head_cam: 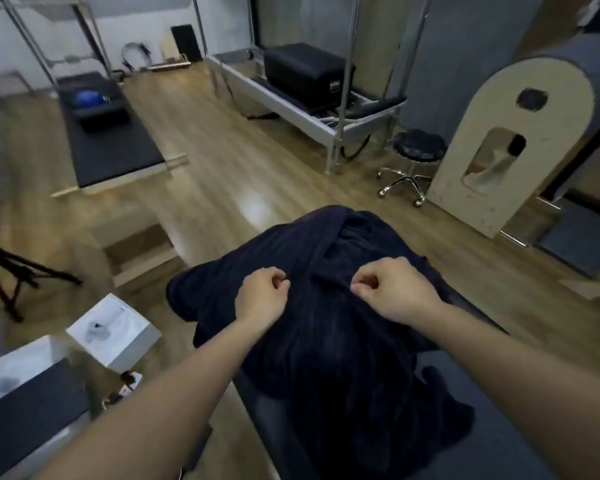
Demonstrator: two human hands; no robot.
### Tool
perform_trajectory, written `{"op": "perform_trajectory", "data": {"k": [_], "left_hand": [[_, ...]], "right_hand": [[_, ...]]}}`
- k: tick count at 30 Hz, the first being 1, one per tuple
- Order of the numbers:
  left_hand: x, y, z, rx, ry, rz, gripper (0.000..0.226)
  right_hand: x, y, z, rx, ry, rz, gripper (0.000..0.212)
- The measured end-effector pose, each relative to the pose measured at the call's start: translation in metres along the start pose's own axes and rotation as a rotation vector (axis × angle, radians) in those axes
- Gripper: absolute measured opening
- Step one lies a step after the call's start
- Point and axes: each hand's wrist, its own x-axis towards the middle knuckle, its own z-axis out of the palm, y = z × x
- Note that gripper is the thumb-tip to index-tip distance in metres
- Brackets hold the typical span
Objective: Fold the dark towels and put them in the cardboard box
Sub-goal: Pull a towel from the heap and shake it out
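Looking from the left side, we see a black tripod (11, 271) standing on the wood floor (222, 174). Closer to us, a white box (115, 330) sits on the floor, near the heap of cloth.

Next comes our left hand (262, 294). Its fingers (274, 276) are curled, and the thumb and first finger pinch a bit of the dark towels (326, 358). The dark towels lie in a big bunched heap on the long dark padded surface (499, 427) right in front of us. The heap covers the far end of the surface and spreads back toward us.

Our right hand (392, 289) is on top of the same heap. Its fingers (388, 269) are curled too, and they pinch the cloth the same way. The two hands are apart, with a strip of towel between them.

Farther right, a round black stool (418, 150) with shiny legs stands on the floor. Beside it stands a tall wooden arch (513, 140) with holes in its side.
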Motion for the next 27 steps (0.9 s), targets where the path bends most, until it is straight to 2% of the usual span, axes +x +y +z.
{"op": "perform_trajectory", "data": {"k": [3, 6, 10, 13, 16, 21, 23, 27], "left_hand": [[0.03, -0.023, 0.01, 0.135, 0.066, -0.064, 0.042], [0.05, -0.029, 0.027, 0.246, -0.009, -0.068, 0.05], [0.063, -0.024, 0.037, 0.326, -0.058, 0.025, 0.026], [0.071, 0.0, 0.017, 0.073, 0.014, 0.099, 0.016], [0.09, 0.071, -0.036, -0.207, 0.058, 0.25, 0.012], [0.076, 0.253, -0.157, -0.202, 0.283, 0.728, 0.009], [0.045, 0.33, -0.209, -0.237, 0.356, 0.864, 0.007], [-0.045, 0.434, -0.282, -0.464, 0.444, 1.039, 0.011]], "right_hand": [[0.037, -0.014, 0.019, -0.048, -0.078, 0.015, 0.014], [0.061, -0.021, 0.032, -0.061, -0.098, 0.018, 0.014], [0.08, -0.02, 0.034, -0.077, -0.118, 0.037, 0.011], [0.085, -0.022, 0.023, -0.079, -0.115, 0.037, 0.01], [0.083, -0.03, -0.012, -0.073, -0.049, 0.031, 0.013], [0.057, -0.069, -0.124, 0.091, 0.094, -0.066, 0.052], [0.034, -0.085, -0.167, 0.147, 0.176, -0.108, 0.072], [-0.026, -0.116, -0.253, 0.394, 0.371, -0.18, 0.054]]}}
